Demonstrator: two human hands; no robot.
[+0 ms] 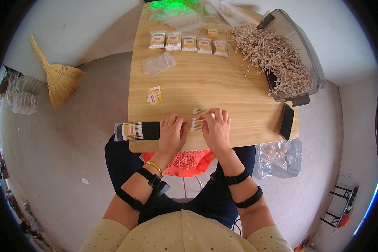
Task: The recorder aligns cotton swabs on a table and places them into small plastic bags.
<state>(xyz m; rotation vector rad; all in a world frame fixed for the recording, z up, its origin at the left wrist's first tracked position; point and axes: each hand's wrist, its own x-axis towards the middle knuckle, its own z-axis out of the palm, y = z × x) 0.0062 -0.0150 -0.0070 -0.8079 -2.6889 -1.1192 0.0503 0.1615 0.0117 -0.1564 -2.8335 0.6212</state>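
My right hand (217,129) is closed in a pinch on a few cotton swabs near the table's front edge. Two small groups of loose cotton swabs (196,124) lie just to its left, heads pointing left. Beside them, my left hand (172,132) rests with fingers curled at the right end of a black strip (150,130); whatever its fingers hold is hidden. A packed bundle of swabs (132,131) with a yellow card sits on the strip's left part. Two yellow-and-white cards (154,95) lie farther back.
Several filled swab packs (189,43) stand in a row at the back. Clear bags (158,63) lie in front of them. A grey bin (316,63) spills a heap of swabs (277,59) at right, near a black phone (286,121). An orange-red bag (189,163) hangs below the edge.
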